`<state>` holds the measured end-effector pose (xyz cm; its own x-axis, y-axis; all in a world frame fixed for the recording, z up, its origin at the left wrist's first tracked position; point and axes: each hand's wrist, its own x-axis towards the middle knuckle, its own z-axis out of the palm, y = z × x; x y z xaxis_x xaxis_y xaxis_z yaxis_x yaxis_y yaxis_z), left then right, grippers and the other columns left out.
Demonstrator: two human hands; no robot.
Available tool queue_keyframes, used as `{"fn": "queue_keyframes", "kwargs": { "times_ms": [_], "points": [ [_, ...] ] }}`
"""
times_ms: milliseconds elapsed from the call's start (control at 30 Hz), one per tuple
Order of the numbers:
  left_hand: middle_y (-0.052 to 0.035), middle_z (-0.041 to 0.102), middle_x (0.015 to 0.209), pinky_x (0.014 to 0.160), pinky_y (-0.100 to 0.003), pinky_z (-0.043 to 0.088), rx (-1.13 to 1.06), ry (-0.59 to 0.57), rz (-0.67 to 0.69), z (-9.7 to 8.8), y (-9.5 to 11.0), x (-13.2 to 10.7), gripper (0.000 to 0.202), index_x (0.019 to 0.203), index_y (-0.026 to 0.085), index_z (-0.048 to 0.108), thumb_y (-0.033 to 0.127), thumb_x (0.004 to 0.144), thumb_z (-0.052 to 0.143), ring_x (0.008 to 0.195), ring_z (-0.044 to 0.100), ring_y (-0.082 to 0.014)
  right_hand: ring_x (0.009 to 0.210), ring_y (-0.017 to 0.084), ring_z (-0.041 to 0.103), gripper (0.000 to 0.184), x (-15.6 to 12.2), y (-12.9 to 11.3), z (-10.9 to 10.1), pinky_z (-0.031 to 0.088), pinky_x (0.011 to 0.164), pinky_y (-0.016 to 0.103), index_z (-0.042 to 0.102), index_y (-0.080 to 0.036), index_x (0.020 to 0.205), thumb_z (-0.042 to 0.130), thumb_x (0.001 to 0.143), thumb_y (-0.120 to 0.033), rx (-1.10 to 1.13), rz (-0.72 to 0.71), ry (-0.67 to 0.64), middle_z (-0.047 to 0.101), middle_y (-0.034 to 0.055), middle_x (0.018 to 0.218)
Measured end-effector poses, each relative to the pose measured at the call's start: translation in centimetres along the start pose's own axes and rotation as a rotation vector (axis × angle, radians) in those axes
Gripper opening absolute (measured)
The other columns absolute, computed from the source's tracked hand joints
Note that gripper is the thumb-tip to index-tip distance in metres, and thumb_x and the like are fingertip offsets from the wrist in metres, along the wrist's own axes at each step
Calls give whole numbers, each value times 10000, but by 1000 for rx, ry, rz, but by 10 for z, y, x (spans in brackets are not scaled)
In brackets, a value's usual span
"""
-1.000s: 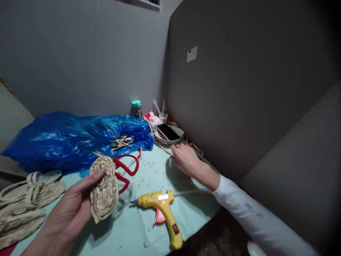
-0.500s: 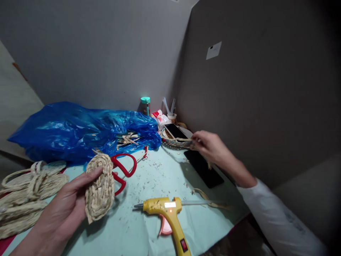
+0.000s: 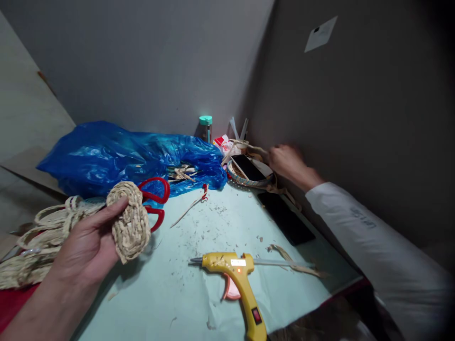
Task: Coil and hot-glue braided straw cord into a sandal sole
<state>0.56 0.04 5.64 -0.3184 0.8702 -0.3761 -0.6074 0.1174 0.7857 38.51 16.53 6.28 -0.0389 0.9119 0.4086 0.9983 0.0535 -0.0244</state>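
Note:
My left hand [image 3: 85,244] is closed on a small oval mat of woven straw [image 3: 130,222], held upright over the left part of the pale green table [image 3: 185,293]. My right hand [image 3: 286,161], in a white sleeve, is stretched to the far corner beside a round tray [image 3: 249,182] with a phone [image 3: 250,166] lying on it. That hand is blurred and its fingers do not show clearly. A thin straw strand [image 3: 249,144] runs over the tray toward it.
A yellow glue gun [image 3: 236,272], its light on, lies near the front edge. Red scissors [image 3: 154,201] lie behind the mat, by a blue plastic bag [image 3: 131,154]. Braided straw bundles [image 3: 42,232] sit at left. A dark flat slab [image 3: 286,218] and a straw strip [image 3: 295,265] lie at right.
My right hand has moved from the tray's near rim up to its far right side, by the wall. The view has swung right and down. The left hand still holds the mat.

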Motion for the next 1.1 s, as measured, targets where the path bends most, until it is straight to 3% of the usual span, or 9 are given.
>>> {"fn": "queue_keyframes", "kwargs": {
  "times_ms": [300,467,533,633,767,833,967,1033,1100],
  "points": [
    [-7,763,714,518,-219,615,-14,-54,0,-4,-2,-4,296,1074,100,719,-20,897,514,531,697,-136,1140,251,645,343,-65,-66,13,557,966,483,616,-169,1287,633,995,-350,224,-519,-350,630,103,1309],
    [-22,763,699,522,-216,614,-73,-68,2,-6,-1,0,284,1035,91,733,-24,891,517,538,707,-142,1429,343,455,449,-115,-115,22,385,1161,585,527,-113,1440,475,1065,-355,366,-591,-513,459,218,1547],
    [-38,765,702,513,-228,619,-94,-33,25,-7,-1,5,265,996,90,739,-4,904,509,535,714,-149,1455,280,445,505,-130,-135,3,397,1186,437,566,-93,1420,346,1097,-413,449,-720,-603,491,197,1542],
    [-41,766,697,511,-249,631,-115,0,56,-8,0,12,270,963,99,745,21,925,489,528,721,-157,1419,88,478,468,-136,-154,-24,394,1127,152,542,-327,1469,390,1072,-523,588,-955,-691,546,-56,1528],
    [-36,772,704,505,-237,629,-135,-2,67,-7,2,11,281,971,107,750,26,933,483,536,730,-153,1437,260,458,469,-112,-154,-11,352,1204,451,572,-99,1387,286,1113,-348,532,-694,-538,539,193,1490],
    [-38,768,690,483,-233,621,-137,-9,55,-5,1,9,281,974,103,752,16,926,489,517,724,-154,1319,293,558,319,-105,-155,3,409,1128,569,624,-148,1291,523,1050,-332,472,-637,-529,613,143,1382],
    [-50,758,653,429,-243,601,-133,-10,32,-3,-1,6,277,926,97,752,-12,901,498,462,702,-167,1201,220,644,324,-128,-179,-8,480,1082,384,684,-126,1173,440,1083,-319,522,-848,-636,686,131,1289],
    [-54,754,641,413,-248,594,-133,-12,32,-3,-1,5,267,887,99,748,-8,899,504,442,691,-171,1269,88,602,357,-142,-189,-25,430,1077,144,627,-229,1329,478,1066,-417,638,-1106,-727,634,-13,1425],
    [-54,754,642,414,-244,593,-134,-15,37,-4,0,6,253,868,103,744,5,901,513,446,693,-171,1329,74,554,385,-143,-187,-33,361,1126,111,590,-206,1383,507,1058,-395,685,-1167,-671,594,-28,1477]
  ]
}}
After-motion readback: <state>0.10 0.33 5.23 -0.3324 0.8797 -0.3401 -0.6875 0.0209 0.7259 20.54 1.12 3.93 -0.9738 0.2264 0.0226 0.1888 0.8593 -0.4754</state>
